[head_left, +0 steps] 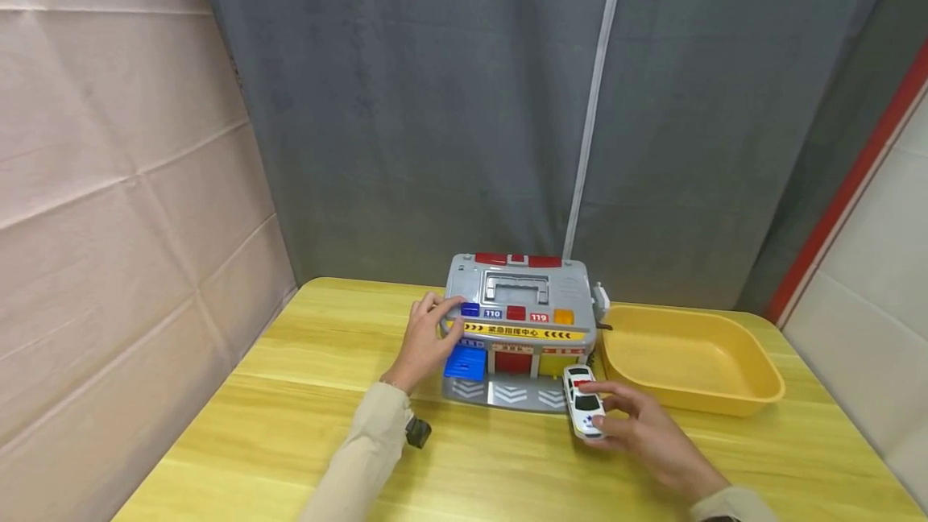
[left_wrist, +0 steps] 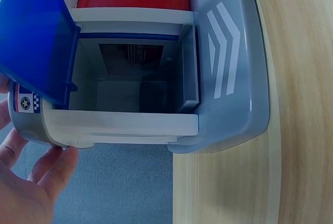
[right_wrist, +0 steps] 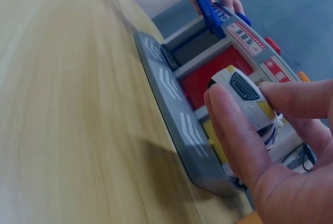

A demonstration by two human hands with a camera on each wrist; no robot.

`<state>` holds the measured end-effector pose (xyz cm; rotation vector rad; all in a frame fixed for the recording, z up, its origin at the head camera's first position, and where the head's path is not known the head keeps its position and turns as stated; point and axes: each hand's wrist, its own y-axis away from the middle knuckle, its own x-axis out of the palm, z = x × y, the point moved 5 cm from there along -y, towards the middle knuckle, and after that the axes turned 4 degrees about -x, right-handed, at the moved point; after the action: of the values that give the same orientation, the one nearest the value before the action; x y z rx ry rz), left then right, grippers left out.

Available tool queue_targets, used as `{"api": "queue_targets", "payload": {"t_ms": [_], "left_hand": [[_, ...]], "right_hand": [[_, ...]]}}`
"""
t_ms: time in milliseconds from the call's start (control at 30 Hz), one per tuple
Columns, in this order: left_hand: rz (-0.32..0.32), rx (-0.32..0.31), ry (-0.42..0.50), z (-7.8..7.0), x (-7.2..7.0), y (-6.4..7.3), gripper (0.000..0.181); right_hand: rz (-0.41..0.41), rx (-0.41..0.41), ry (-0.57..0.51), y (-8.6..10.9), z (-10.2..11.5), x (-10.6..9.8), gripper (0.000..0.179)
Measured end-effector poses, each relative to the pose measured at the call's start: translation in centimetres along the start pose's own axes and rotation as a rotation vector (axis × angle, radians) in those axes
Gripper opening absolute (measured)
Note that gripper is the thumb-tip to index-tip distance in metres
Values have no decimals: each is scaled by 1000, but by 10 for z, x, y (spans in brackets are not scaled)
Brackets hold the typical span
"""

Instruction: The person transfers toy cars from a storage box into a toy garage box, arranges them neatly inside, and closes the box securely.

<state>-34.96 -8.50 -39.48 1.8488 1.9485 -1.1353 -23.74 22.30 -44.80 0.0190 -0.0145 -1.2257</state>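
A grey toy garage [head_left: 522, 296] stands on the table, with blue, red and yellow doors along its front. The blue door [left_wrist: 36, 36] is swung up, baring a hollow bay; the red door [right_wrist: 210, 75] and the yellow door [head_left: 558, 365] are down. At the garage's upper left corner, beside the blue button [head_left: 470, 309], my left hand [head_left: 426, 343] grips the roof edge. My right hand [head_left: 645, 429] holds a white toy police car [head_left: 583, 403] between thumb and fingers, in front of the garage's right end. In the right wrist view the car looks raised off the table.
A shallow yellow tray [head_left: 761, 377] sits to the right of the garage. Grey curtain [head_left: 435, 103] hangs behind the wooden table [head_left: 304, 393]. Pale fabric walls [head_left: 130, 224] flank it.
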Motion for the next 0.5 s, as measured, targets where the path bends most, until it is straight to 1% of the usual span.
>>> {"api": "queue_targets", "payload": {"t_ms": [200, 333, 500], "left_hand": [[-5, 10, 1, -1, 0, -1, 34], [0, 3, -1, 0, 1, 0, 35], [4, -6, -6, 0, 1, 0, 35]], "right_hand": [[33, -14, -27, -7, -1, 12, 57], [53, -8, -40, -12, -3, 21, 60], [49, 3, -59, -18, -5, 30, 60]]}}
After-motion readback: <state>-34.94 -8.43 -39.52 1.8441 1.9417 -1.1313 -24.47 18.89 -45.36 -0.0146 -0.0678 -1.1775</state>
